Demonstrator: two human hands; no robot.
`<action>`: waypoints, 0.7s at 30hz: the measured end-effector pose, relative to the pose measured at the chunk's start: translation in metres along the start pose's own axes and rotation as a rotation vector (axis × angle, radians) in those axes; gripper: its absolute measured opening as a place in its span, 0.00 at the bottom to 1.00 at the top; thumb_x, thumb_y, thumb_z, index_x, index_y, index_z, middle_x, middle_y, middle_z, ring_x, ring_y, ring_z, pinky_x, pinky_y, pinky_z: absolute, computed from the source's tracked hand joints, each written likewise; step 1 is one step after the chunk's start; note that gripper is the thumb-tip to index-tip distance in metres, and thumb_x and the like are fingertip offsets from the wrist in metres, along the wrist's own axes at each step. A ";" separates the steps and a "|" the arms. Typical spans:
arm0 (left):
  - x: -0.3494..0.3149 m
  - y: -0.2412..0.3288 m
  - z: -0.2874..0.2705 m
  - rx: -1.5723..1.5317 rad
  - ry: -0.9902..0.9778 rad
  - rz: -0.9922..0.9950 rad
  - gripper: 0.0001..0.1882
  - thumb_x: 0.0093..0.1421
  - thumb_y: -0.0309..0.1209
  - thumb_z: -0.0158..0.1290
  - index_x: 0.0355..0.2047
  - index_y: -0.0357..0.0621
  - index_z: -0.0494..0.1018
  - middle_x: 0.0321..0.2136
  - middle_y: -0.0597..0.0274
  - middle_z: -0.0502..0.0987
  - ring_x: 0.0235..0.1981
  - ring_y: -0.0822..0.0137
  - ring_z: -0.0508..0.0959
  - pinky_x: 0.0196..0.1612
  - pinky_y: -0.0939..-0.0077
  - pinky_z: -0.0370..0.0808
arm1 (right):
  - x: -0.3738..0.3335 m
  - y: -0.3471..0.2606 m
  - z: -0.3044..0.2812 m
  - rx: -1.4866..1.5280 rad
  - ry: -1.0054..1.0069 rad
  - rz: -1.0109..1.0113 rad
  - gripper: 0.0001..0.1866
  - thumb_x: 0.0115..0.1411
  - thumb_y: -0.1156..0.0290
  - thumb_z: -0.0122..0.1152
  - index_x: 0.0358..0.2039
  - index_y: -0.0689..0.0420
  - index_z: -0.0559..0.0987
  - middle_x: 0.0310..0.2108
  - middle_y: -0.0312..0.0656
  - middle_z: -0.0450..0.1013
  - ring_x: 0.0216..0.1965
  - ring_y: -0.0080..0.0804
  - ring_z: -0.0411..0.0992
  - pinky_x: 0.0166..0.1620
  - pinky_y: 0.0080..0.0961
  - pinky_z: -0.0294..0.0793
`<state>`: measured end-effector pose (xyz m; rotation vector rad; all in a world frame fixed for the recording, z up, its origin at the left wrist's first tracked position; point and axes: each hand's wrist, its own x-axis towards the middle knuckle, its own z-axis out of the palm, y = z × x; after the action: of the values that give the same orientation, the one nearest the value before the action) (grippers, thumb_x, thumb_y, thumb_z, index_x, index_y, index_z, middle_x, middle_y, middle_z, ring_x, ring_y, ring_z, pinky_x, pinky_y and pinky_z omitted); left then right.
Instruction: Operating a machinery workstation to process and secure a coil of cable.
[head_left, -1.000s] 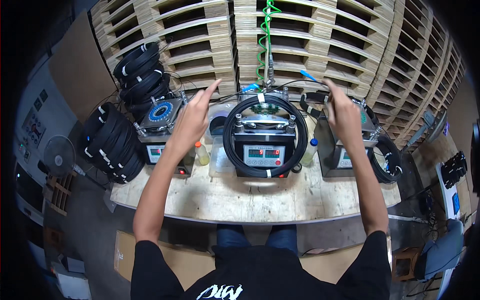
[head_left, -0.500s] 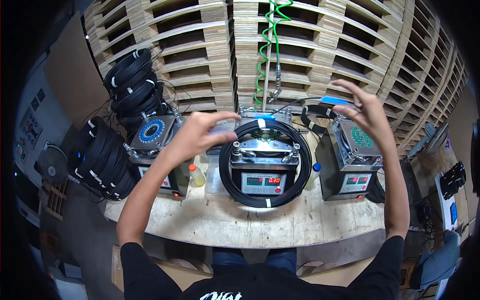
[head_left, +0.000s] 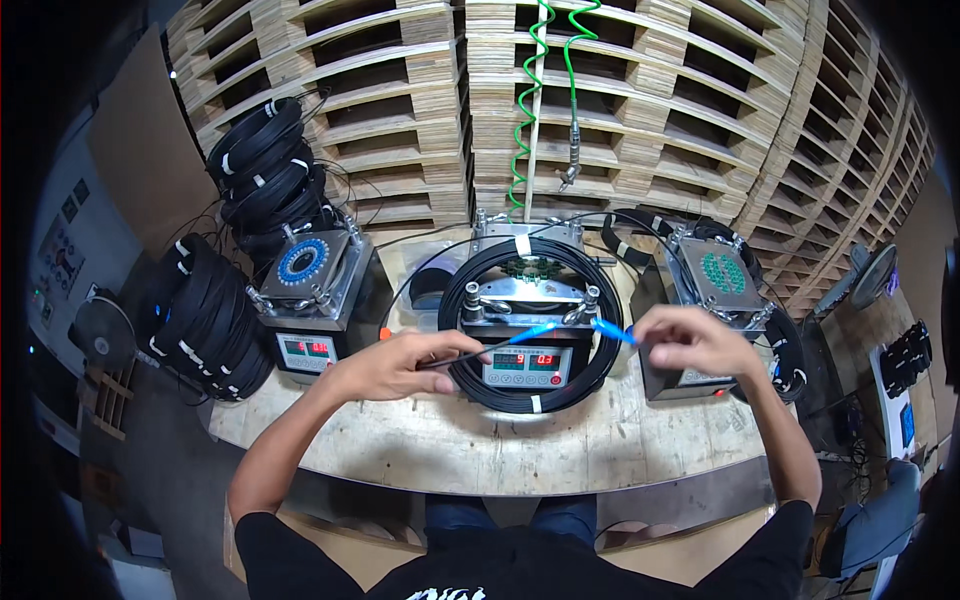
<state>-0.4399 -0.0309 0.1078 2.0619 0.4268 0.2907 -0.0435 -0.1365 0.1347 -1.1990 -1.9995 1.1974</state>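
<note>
My left hand (head_left: 398, 368) pinches a thin black cable (head_left: 462, 357) at the left of the middle machine's display, with the fingers closed. At that cable's end a slim blue connector (head_left: 535, 333) points right. On the other side my right hand (head_left: 692, 342) is closed on a second blue connector (head_left: 613, 331), whose tip points left. A small gap separates the two blue tips. Behind them a coil of black cable (head_left: 538, 404), bound with white tape, leans around the front of the middle machine (head_left: 528, 367).
A machine with a blue ring (head_left: 303, 262) stands left, one with green pieces (head_left: 724, 274) right. Black cable coils (head_left: 205, 335) pile up at far left. An orange-capped bottle (head_left: 386, 333) is partly hidden behind my left hand. A green air hose (head_left: 574, 90) hangs before stacked pallets (head_left: 390, 100).
Both hands have come down and inward to the front of the middle machine. The blue connectors, wide apart before, now nearly face each other. The hanging hose has swung slightly right.
</note>
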 end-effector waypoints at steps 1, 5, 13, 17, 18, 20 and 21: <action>-0.003 0.001 0.000 -0.071 0.032 0.029 0.18 0.67 0.39 0.52 0.53 0.42 0.75 0.48 0.56 0.80 0.47 0.65 0.80 0.49 0.71 0.74 | -0.001 -0.008 -0.004 0.079 0.093 -0.037 0.14 0.65 0.62 0.62 0.42 0.59 0.80 0.30 0.31 0.75 0.28 0.16 0.64 0.28 0.17 0.62; 0.012 0.010 -0.013 0.145 0.146 0.109 0.14 0.66 0.35 0.54 0.42 0.36 0.79 0.44 0.54 0.80 0.42 0.63 0.79 0.46 0.70 0.74 | 0.014 -0.016 -0.009 -0.388 0.438 -0.407 0.07 0.62 0.69 0.61 0.37 0.58 0.82 0.23 0.34 0.69 0.23 0.25 0.65 0.26 0.23 0.61; -0.031 -0.016 -0.001 1.272 0.467 -0.410 0.06 0.61 0.29 0.54 0.32 0.42 0.80 0.21 0.47 0.77 0.28 0.51 0.82 0.28 0.55 0.72 | -0.023 0.006 0.027 -1.250 0.713 0.127 0.07 0.62 0.71 0.60 0.38 0.56 0.82 0.19 0.48 0.71 0.20 0.42 0.70 0.26 0.36 0.66; -0.047 -0.023 0.003 1.181 0.687 -0.607 0.09 0.62 0.29 0.53 0.36 0.39 0.80 0.23 0.43 0.78 0.29 0.48 0.82 0.31 0.53 0.74 | -0.035 0.051 0.040 -0.680 0.992 0.206 0.08 0.66 0.70 0.56 0.37 0.58 0.82 0.22 0.54 0.73 0.21 0.46 0.74 0.26 0.33 0.67; -0.046 -0.032 0.002 0.977 0.787 -0.515 0.10 0.62 0.29 0.53 0.39 0.37 0.80 0.26 0.41 0.79 0.31 0.48 0.82 0.33 0.55 0.76 | -0.034 0.065 0.041 -0.589 1.094 0.171 0.09 0.67 0.71 0.56 0.37 0.63 0.81 0.21 0.50 0.75 0.20 0.36 0.74 0.26 0.28 0.67; -0.044 -0.053 -0.005 0.594 0.884 -0.404 0.18 0.63 0.34 0.55 0.46 0.30 0.77 0.34 0.37 0.81 0.36 0.52 0.84 0.42 0.64 0.79 | -0.020 0.087 0.040 -0.427 1.239 0.138 0.09 0.67 0.72 0.56 0.38 0.65 0.81 0.22 0.45 0.76 0.20 0.30 0.73 0.26 0.26 0.67; -0.038 -0.064 -0.007 0.594 0.882 -0.406 0.18 0.63 0.34 0.55 0.46 0.30 0.77 0.34 0.37 0.81 0.36 0.52 0.84 0.42 0.64 0.79 | -0.012 0.097 0.036 -0.265 1.386 0.101 0.09 0.67 0.73 0.56 0.38 0.67 0.80 0.23 0.41 0.76 0.21 0.24 0.72 0.26 0.24 0.68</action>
<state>-0.4885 -0.0108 0.0544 2.2402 1.5983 0.9098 -0.0247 -0.1408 0.0321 -1.5887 -0.9991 -0.0549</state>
